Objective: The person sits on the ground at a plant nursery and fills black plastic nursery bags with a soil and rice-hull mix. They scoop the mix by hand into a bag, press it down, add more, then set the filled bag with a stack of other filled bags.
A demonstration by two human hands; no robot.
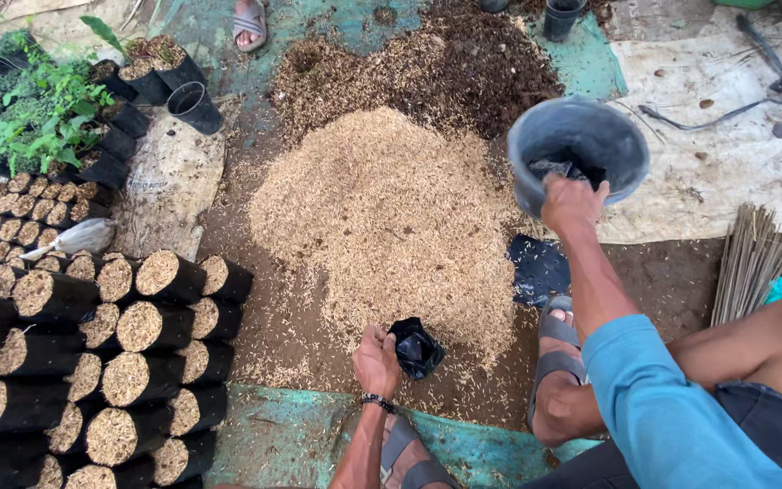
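1. Ground: bare brown soil that carries everything, partly covered by one teal sheet along the near edge and one pale sheet at the far right corner.
2. Husk heap: one large tan mound at the centre of the ground, merging at its far edge into one darker soil pile.
3. Filled bags: a stack of more than twenty black grow bags lying on their sides at the near left corner, their husk-packed mouths facing up; too many overlap for an exact count.
4. Seedlings: a cluster of green plants in black bags at the far left corner, with one empty black pot beside them.
5. Bucket: one grey bucket, tilted, at the right edge of the heap.
6. Stick bundle: one sheaf of thin sticks at the right edge.
7. Right hand: fingers curled over the near rim of the bucket, gripping it.
8. Left hand: closed on the rim of one small black bag, held open at the near edge of the heap.
9. Flat bags: a small heap of empty black bags on the ground between the husk heap and one sandalled foot.
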